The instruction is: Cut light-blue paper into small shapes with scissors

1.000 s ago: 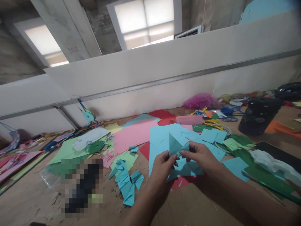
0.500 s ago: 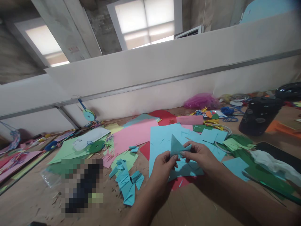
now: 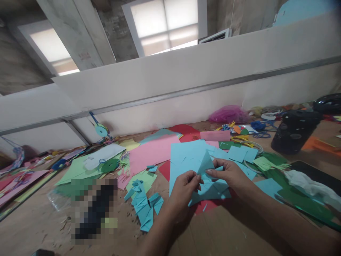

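A small piece of folded blue paper (image 3: 205, 163) is held up between my two hands, its pointed tip upward. My left hand (image 3: 188, 181) pinches its lower left corner between thumb and fingers. On the other side, the thumb and fingers of my right hand (image 3: 226, 174) close on its right edge. Beneath both hands lies a larger blue sheet (image 3: 183, 156), partly hidden by them, with a red sheet (image 3: 204, 207) showing below it. To the left sits a heap of folded blue paper pieces (image 3: 144, 208).
Blue paper squares (image 3: 238, 154) lie to the right, near a black cup (image 3: 295, 131) and a crumpled white cloth (image 3: 310, 186). Pink paper (image 3: 150, 153) and green sheets (image 3: 80, 165) spread at the left. A white partition (image 3: 165, 113) borders the table's back.
The folded paper has turned in my fingers, its tip swinging right and its shape looking narrower. Both hands keep nearly the same place.
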`<state>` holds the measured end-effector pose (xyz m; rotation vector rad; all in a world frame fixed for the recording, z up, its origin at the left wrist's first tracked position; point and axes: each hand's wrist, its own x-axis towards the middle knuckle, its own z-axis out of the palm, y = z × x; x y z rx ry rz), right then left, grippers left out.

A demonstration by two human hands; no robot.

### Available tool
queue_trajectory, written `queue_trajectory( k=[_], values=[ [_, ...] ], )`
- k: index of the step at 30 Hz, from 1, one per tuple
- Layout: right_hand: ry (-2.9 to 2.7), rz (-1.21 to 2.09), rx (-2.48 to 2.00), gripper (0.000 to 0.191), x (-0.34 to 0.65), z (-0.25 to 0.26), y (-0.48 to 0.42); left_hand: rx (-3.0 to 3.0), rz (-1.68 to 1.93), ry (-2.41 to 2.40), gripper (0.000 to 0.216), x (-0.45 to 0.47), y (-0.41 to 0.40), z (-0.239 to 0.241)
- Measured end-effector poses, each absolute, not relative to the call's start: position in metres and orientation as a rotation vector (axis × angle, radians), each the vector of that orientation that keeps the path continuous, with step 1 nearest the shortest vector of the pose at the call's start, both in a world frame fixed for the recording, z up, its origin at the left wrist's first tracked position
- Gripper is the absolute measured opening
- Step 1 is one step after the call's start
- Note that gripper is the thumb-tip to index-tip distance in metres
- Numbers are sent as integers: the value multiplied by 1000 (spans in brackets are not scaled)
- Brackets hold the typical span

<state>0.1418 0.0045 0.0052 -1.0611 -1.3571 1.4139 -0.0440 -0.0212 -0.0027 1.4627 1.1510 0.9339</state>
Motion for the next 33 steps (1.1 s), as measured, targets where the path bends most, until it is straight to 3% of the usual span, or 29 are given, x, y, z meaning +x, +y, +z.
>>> queue_trajectory(
  k=[6, 24, 33],
  values=[
    [-1519, 1413, -1044, 29, 146, 7, 7, 1538, 881, 1232, 33, -47, -21, 0],
    [-1233, 1511, -976, 26, 145, -1, 10, 1562, 916, 1220, 35, -50, -20, 4],
    [-1224, 1532, -941, 23, 146, -4, 10, 1486, 962, 1160, 24, -47, -21, 8]
  ],
)
